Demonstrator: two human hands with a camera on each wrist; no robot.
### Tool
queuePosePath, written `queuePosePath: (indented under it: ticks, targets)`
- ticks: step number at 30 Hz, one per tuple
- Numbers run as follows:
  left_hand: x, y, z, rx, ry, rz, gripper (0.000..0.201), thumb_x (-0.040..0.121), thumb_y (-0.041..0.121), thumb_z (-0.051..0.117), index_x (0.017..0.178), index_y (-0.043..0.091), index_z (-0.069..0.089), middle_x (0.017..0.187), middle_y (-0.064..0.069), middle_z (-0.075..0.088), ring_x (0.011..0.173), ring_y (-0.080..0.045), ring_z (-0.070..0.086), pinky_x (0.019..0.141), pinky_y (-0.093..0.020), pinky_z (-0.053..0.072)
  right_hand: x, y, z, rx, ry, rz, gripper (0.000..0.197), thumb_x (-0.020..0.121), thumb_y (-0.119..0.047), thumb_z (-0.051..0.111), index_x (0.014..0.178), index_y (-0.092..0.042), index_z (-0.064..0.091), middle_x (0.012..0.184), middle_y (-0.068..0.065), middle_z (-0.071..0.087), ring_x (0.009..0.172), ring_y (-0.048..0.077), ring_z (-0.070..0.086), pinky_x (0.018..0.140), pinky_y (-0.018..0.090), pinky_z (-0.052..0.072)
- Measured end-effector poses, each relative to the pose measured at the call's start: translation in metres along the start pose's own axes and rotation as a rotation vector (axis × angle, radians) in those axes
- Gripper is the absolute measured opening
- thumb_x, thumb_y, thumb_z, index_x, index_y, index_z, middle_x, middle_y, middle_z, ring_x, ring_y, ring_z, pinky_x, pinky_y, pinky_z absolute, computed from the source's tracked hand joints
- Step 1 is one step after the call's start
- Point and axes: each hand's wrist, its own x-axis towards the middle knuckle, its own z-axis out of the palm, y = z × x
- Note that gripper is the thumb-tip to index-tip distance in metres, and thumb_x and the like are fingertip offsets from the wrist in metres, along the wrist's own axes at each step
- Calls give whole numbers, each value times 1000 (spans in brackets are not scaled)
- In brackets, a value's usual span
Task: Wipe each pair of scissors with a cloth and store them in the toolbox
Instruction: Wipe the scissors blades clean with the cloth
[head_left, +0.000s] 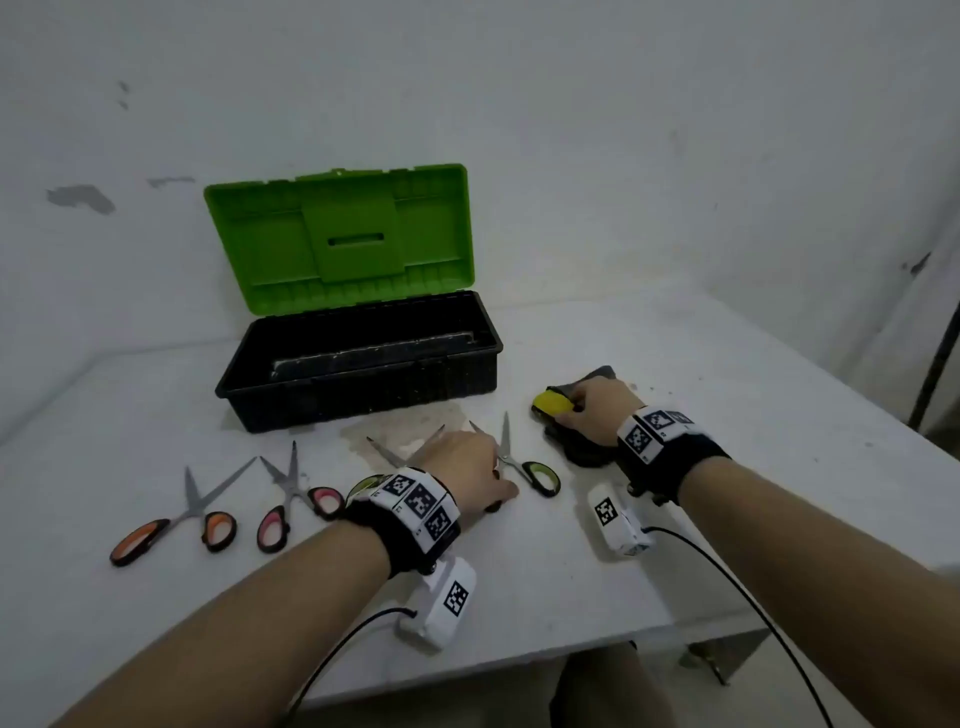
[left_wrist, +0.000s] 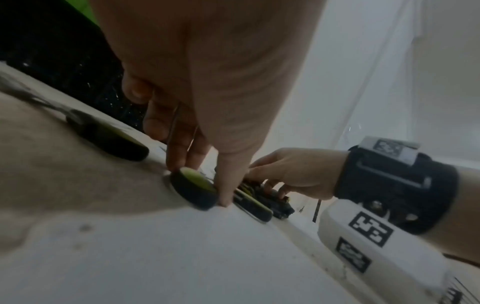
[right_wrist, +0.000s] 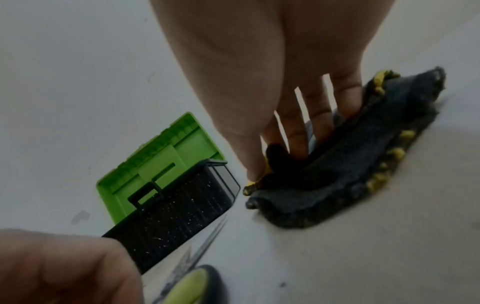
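Several pairs of scissors lie in a row in front of the open toolbox (head_left: 363, 410), which has a black base and a raised green lid. My left hand (head_left: 491, 491) pinches one black-and-green handle loop (left_wrist: 193, 189) of the rightmost green-handled scissors (head_left: 519, 465), which still lie flat on the table. Its thumb and fingers sit on either side of the loop. My right hand (head_left: 582, 410) grips a fold of the dark cloth (head_left: 587, 452) with yellow trim, to the right of the toolbox. The thumb presses the cloth's yellow edge (right_wrist: 253, 185).
A second green-handled pair (head_left: 402, 452) lies partly under my left wrist. A pink-handled pair (head_left: 291, 493) and an orange-handled pair (head_left: 192, 514) lie further left. The white table's front edge (head_left: 519, 670) is close to me, and a wall stands behind the toolbox.
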Motion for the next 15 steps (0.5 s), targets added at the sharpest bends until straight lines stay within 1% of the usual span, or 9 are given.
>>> queuePosePath:
  ticks: [2,3,5,8,10,11,12,13,15]
  targets:
    - [4,0,1,6,-7,-7,26,84,45,65,84,19,70,87,0,69,86,-20,63,76,-35,55,2,2,-2,9,4,42,29,96,-34,56,113,-14,67,109,11,67,98,28,63,75,31,50]
    - [4,0,1,8,-18,-16,24,84,41,65,85,18,70,89,-1,69,87,-21,63,78,-35,55,4,3,-3,22,8,59,29,97,-29,52,116,-12,66,114,13,65,101,30,62,76,32,50]
    - [3,3,-2,-24,-16,-43,24,85,37,63,89,15,71,93,-4,70,88,-24,64,81,-37,56,5,4,-7,102,38,112,32,99,-25,44,120,-7,59,120,17,61,104,33,60,79,34,48]
    - [4,4,-6,-106,14,-51,26,90,35,60,94,11,69,96,-6,70,92,-28,66,85,-42,56,9,8,-17,303,111,175,33,102,-22,34,124,0,46,123,22,56,109,38,57,82,36,42]
    - [7,3,-8,-186,18,-46,21,94,33,58,98,14,65,100,-3,67,94,-26,65,88,-42,56,12,11,-25,370,157,184,32,103,-18,35,127,1,42,125,26,55,112,40,55,84,35,39]
    - [7,2,-10,-237,23,-41,18,96,32,56,102,17,63,103,-1,66,94,-23,65,87,-39,56,13,13,-28,404,178,185,32,103,-17,35,128,1,41,125,26,55,112,40,55,84,35,38]
    - [7,2,-12,-311,27,-40,16,98,32,55,106,20,61,105,0,65,92,-18,65,84,-34,55,13,14,-31,440,201,182,32,103,-18,35,128,0,41,125,27,56,111,40,55,83,35,38]
    - [6,0,-14,-402,36,-36,15,101,31,53,110,21,59,104,1,65,88,-14,66,77,-29,55,11,14,-34,473,217,176,32,103,-19,34,128,0,41,124,26,57,111,40,56,83,34,38]
    - [0,-3,-18,-570,53,-50,17,103,30,49,115,21,57,91,2,66,74,-7,65,63,-23,49,7,14,-39,521,242,140,33,103,-26,40,126,-3,44,122,20,58,111,37,56,86,34,40]
